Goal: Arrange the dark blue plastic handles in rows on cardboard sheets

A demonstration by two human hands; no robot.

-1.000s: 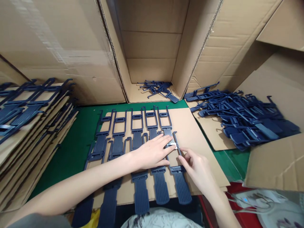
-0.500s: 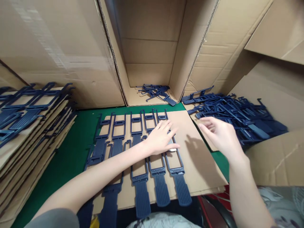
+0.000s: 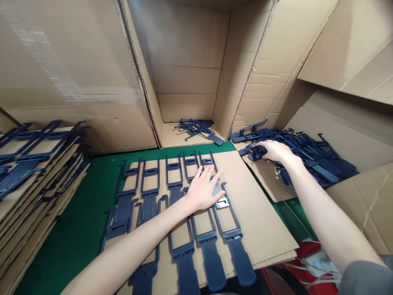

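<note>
Dark blue plastic frames with ribbed paddles [image 3: 242,260] lie in two rows on a cardboard sheet [image 3: 260,221]. My left hand [image 3: 204,188] rests flat over the frames near the sheet's middle, fingers spread. Beside its thumb a small shiny plate [image 3: 221,202] shows on the rightmost frame. My right hand [image 3: 274,150] reaches into the pile of loose blue parts [image 3: 319,157] at the right, its fingers closed on a blue part [image 3: 258,153]. The fingertips are partly hidden among the parts.
An open cardboard box [image 3: 190,82] stands behind, with some blue parts [image 3: 199,129] on its floor. At the left, cardboard sheets [image 3: 58,184] are stacked with blue frames between them. Green table surface [image 3: 70,213] shows around the sheet. Cables [image 3: 307,266] hang at the lower right.
My right hand has moved from above the pile's near edge forward into the parts and closed on one. My left hand stays on the frames. The view has shifted slightly.
</note>
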